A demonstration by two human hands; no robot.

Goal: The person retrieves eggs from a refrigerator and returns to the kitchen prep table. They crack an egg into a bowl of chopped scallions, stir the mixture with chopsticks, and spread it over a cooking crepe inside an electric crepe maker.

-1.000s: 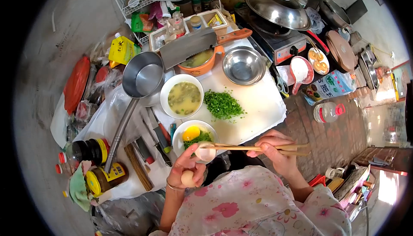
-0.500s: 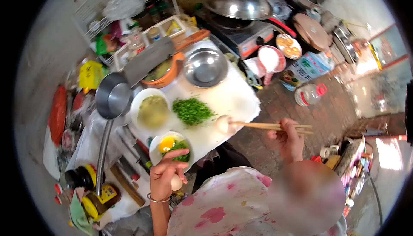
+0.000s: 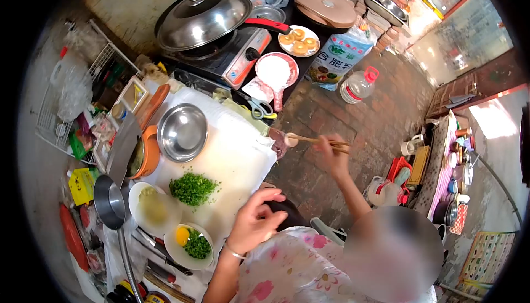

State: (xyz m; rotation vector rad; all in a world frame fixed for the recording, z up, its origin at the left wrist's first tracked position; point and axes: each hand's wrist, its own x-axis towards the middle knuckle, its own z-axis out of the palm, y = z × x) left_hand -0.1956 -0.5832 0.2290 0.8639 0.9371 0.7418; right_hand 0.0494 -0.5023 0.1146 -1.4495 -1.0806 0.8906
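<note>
My right hand [image 3: 334, 157] is closed on wooden chopsticks [image 3: 317, 141], with an eggshell piece [image 3: 291, 139] at their far tips, over the brick floor. My left hand [image 3: 258, 219] is raised at the front of the table, its fingers curled; a pale rounded bit shows at its palm, too hidden to name. Beside it, a white bowl [image 3: 175, 252] holds an egg yolk [image 3: 183, 236] and chopped greens [image 3: 197, 244]. More chopped greens [image 3: 192, 188] lie on the white board [image 3: 237, 162], below a steel bowl [image 3: 183, 132].
A lidded wok [image 3: 204, 19] sits on the stove at the back. A cleaver [image 3: 122, 147] rests across an orange pot [image 3: 149, 151]. Scissors [image 3: 258, 107] lie at the board's corner. A plastic bottle [image 3: 358, 86] stands on the floor. A saucepan [image 3: 109, 201] is at the left.
The view has swung to the right. The eggshell on the chopsticks has moved away from the bowl, past the board's edge. My left hand has moved off the bowl to its right.
</note>
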